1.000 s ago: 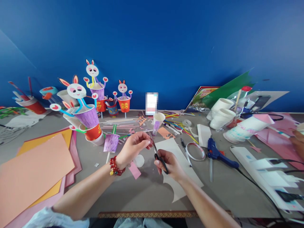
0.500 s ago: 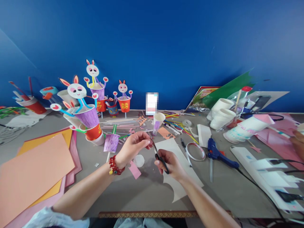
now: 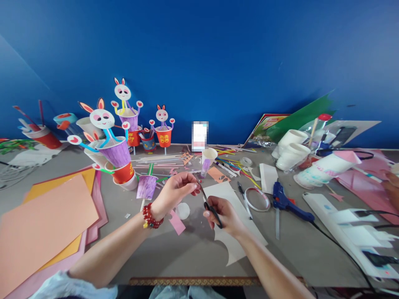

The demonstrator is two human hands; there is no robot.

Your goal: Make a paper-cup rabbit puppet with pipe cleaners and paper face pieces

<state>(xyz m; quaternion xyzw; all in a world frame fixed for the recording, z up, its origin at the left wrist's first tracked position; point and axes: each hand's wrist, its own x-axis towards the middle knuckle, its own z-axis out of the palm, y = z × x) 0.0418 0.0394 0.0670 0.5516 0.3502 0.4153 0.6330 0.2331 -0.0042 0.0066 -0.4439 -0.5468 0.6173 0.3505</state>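
Black-handled scissors [image 3: 213,212] are in my right hand [image 3: 226,214], their blades pointing up and left. The blade tips meet the fingertips of my left hand [image 3: 179,192], which pinch something too small to make out. A red bead bracelet [image 3: 151,216] circles my left wrist. Below the left hand lie a pink paper strip [image 3: 177,224] and a white paper disc [image 3: 183,211]. A white sheet with cut-out curves [image 3: 237,245] lies under and beside my right hand. The purple cup piece on a stick [image 3: 146,187] lies left of my left hand.
Rabbit cup figures [image 3: 114,153] stand at the left behind stacked coloured paper [image 3: 46,220]. To the right are a roll of tape [image 3: 257,199], a blue glue gun [image 3: 289,203], a power strip [image 3: 339,224] and white paper cups [image 3: 291,155]. Another person's hand [image 3: 393,182] shows at the right edge.
Almost nothing differs. Both hands keep their places with the scissors at the left fingertips, and the view has shifted very slightly.
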